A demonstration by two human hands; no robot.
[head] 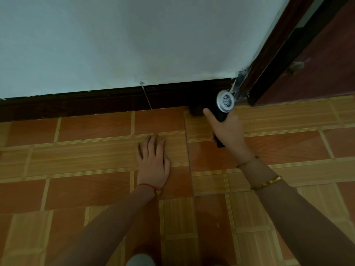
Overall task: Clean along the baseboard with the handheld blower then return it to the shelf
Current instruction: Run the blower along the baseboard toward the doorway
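Head view looks down at a tiled floor [96,131] where it meets a dark baseboard [96,102] under a pale wall [134,45]. Right hand [227,129] grips the black blower [223,104], its silver round end facing up, close to the baseboard near the door frame [269,60] corner. Left hand [153,160] lies flat on the tiles, fingers spread.

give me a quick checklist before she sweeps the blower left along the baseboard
1. Right hand grips the blower: ok.
2. Blower sits at the baseboard, by the door frame corner: ok.
3. Left hand flat on the floor tiles for support: ok.
4. Nozzle aimed at the baseboard: cannot tell, it is hidden.
5. Blower running: cannot tell.
6. Shelf for return: cannot tell, not in view.
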